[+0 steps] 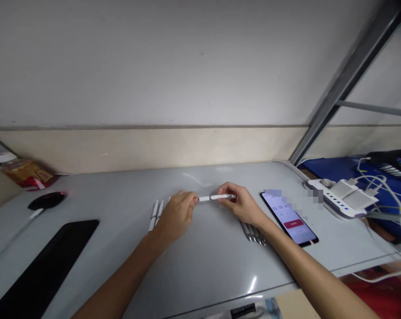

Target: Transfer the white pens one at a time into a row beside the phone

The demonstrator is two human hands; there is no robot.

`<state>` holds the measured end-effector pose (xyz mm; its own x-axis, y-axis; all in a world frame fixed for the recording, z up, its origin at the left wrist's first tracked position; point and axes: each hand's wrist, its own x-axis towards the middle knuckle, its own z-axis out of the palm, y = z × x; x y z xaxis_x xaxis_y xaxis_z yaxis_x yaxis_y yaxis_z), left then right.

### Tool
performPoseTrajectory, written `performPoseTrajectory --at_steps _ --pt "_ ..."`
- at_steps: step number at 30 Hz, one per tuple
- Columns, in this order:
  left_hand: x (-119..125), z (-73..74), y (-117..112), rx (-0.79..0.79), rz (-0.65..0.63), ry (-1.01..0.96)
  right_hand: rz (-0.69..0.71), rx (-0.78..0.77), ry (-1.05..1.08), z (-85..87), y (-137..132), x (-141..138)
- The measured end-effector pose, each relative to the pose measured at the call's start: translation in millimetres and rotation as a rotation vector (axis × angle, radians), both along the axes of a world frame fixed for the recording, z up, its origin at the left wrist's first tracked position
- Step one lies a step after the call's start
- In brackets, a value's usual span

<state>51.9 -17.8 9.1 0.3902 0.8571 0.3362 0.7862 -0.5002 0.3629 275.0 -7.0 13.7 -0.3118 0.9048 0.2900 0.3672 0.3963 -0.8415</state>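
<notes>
A white pen [205, 198] with a dark band is held level above the grey table, between my two hands. My left hand [178, 212] pinches its left end, and my right hand [236, 201] grips the end with the clear clip. Both hands are closed on it. White pens [153, 215] lie side by side just left of my left hand, partly hidden behind it. Below my right wrist, several pens with silver tips [253, 234] lie in a row, their upper parts covered by the hand and forearm.
A phone [288, 217] showing a timer lies right of my right hand. Beyond it sits a white power strip [340, 199] with plugged-in chargers and cables. At left are a black mat [51, 266], a black mouse-like device [46, 200] and a bottle [26, 173] lying near the wall.
</notes>
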Motion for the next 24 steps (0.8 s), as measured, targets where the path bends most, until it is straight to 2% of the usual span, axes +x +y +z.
performPoseTrajectory --at_steps 2,6,10,15,19,22,24 --pt "-1.7 0.7 0.5 0.007 0.011 0.004 -0.022 0.022 0.068 1.0 -0.5 0.3" --pt "-3.2 4.3 0.4 0.024 0.016 -0.004 0.038 -0.154 0.054 2.6 -1.5 1.5" --pt "-2.6 5.6 -0.6 0.013 -0.006 -0.006 0.001 -0.061 0.103 3.5 -1.6 2.6" --pt "-2.7 2.6 0.1 0.021 -0.032 0.001 0.039 -0.141 0.036 3.5 0.1 2.7" --pt "-3.3 2.3 1.2 0.015 -0.035 0.021 0.026 -0.039 0.074 3.8 0.1 2.5" --pt "-3.7 1.5 2.2 0.033 -0.042 0.044 0.053 -0.066 -0.009 2.7 -0.1 1.8" --pt "-4.2 -0.1 3.1 0.056 -0.039 0.073 0.059 -0.031 -0.077 1.3 -0.1 1.0"
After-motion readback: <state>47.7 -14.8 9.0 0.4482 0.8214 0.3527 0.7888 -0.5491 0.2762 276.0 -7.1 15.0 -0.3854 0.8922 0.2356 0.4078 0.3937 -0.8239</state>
